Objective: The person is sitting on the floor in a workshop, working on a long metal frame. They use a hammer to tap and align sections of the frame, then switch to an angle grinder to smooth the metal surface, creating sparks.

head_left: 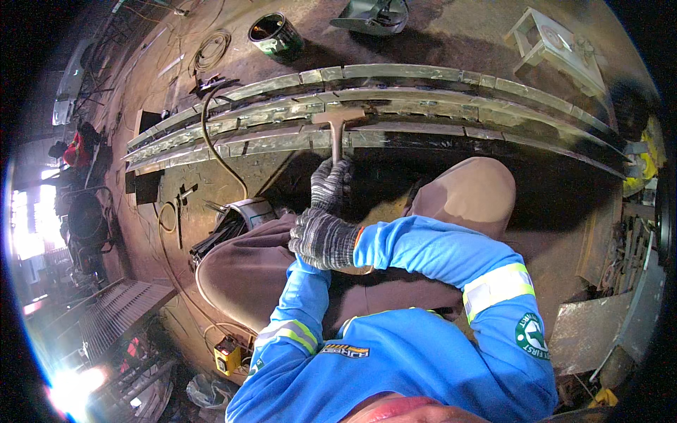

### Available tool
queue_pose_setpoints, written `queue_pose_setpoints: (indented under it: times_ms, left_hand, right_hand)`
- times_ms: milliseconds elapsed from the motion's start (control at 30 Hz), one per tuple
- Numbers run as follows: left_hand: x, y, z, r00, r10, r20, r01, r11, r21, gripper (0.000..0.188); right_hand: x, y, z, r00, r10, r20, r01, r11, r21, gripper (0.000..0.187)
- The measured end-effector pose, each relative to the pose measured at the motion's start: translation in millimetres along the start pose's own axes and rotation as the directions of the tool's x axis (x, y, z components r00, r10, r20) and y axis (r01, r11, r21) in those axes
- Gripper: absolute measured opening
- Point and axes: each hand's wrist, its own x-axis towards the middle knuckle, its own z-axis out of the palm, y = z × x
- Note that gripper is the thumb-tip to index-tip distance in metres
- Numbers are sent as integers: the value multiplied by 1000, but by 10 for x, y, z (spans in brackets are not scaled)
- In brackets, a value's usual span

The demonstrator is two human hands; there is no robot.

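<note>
My left hand [330, 187], in a grey and black striped knit glove, is closed round the handle of a hammer [338, 130]. The hammer has a long narrow head, as on a chipping hammer, lying across the long steel bars [423, 99] before me. I cannot tell whether its head touches the metal. My right hand [324, 240], gloved alike, crosses over at my left wrist with its fingers curled. What those fingers grip is hidden. Beside my left knee lies a container [252, 211] with a bundle of thin dark rods.
A cable [206, 127] loops over the bars at left. Beyond them are a dark can [275, 35], a welding helmet [372, 15] and a small metal stool [558, 49]. A yellow box [227, 355] lies at lower left, near a bright glare.
</note>
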Motion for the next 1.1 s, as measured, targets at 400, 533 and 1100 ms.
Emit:
queue_pose_setpoints:
  times_ms: [400, 533, 1100]
  left_hand:
    - [254, -521, -125, 982, 137, -129, -85, 934, 346, 22]
    - [359, -688, -273, 949, 288, -128, -133, 735, 665, 23]
    - [540, -1238, -353, 962, 264, -76, -141, 713, 687, 51]
  right_hand:
    - [21, 95, 124, 947, 155, 283, -151, 988, -37, 21]
    - [27, 108, 143, 899, 199, 390, -198, 979, -43, 23]
    - [-38, 216, 294, 815, 258, 520, -209, 966, -153, 24]
